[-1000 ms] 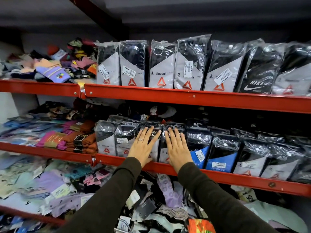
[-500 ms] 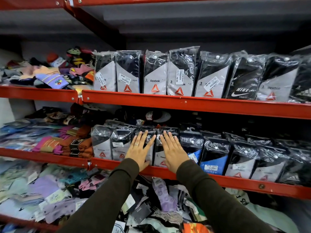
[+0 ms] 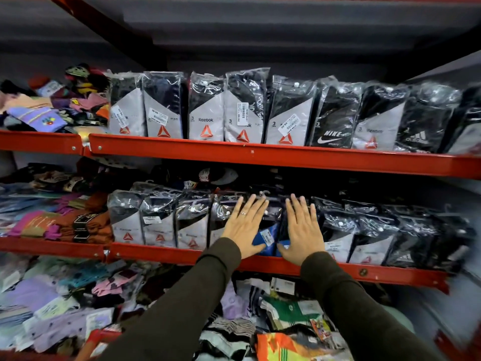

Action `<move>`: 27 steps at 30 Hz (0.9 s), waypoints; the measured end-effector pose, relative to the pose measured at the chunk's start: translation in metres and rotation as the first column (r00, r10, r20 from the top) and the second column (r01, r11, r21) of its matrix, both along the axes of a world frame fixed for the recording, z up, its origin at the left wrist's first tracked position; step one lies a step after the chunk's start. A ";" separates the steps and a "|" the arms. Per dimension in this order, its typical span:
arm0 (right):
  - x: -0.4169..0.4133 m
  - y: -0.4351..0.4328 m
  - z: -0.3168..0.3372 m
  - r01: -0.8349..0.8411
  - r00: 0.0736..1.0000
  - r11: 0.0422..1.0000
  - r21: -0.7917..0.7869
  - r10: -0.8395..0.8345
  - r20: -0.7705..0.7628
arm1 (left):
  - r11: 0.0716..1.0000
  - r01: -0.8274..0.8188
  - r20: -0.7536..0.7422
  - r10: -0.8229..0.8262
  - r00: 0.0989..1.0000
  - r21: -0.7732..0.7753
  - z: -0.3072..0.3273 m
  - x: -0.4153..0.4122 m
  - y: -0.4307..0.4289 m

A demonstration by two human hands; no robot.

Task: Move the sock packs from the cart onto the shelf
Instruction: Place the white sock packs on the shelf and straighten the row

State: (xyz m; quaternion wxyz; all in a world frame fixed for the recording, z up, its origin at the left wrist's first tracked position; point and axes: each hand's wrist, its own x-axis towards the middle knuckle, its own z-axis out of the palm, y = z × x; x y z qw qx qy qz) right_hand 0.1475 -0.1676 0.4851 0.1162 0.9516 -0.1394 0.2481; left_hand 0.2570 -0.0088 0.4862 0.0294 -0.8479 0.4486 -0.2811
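A row of plastic-wrapped sock packs [image 3: 158, 225] stands upright along the middle red shelf [image 3: 161, 252]. My left hand [image 3: 244, 227] lies flat, fingers spread, against the fronts of the packs near the row's centre; it wears a ring. My right hand [image 3: 303, 230] is pressed flat beside it, a little to the right. A blue-fronted sock pack [image 3: 266, 237] shows between the two hands. Neither hand grips anything. A second row of sock packs [image 3: 208, 110] fills the upper shelf [image 3: 260, 155]. No cart is in view.
Loose colourful socks [image 3: 46, 113] are piled at the left of the upper shelf, folded orange and pink socks [image 3: 83, 225] left of the middle row. The bottom level holds a jumble of sock pairs [image 3: 65, 303]. Dark packs [image 3: 416, 238] extend right.
Both hands have slid to the right along the middle row, from the grey packs to the blue-fronted ones. The view has shifted right and tilted up a little.
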 end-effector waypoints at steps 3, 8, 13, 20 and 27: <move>-0.003 -0.012 -0.004 0.018 1.000 0.999 -0.032 -0.019 -0.020 | 0.997 -0.071 -0.032 0.071 0.997 0.020 -0.007 -0.003 -0.016; -0.005 -0.014 -0.008 0.015 0.998 0.997 -0.073 -0.019 -0.057 | 0.988 -0.154 0.004 0.154 0.988 0.003 -0.013 -0.008 -0.021; -0.004 -0.012 -0.009 0.023 0.998 0.997 -0.075 -0.027 -0.053 | 0.985 -0.171 0.018 0.171 0.985 -0.013 -0.015 -0.010 -0.021; -0.002 -0.012 0.004 -0.046 0.998 0.999 -0.025 0.047 0.035 | 0.974 0.107 -0.112 -0.131 0.985 -0.198 0.001 -0.001 0.000; 0.031 0.030 0.012 -0.232 0.970 0.968 -0.092 0.238 0.051 | 0.969 -0.199 -0.192 0.170 0.967 -0.145 0.001 0.028 0.044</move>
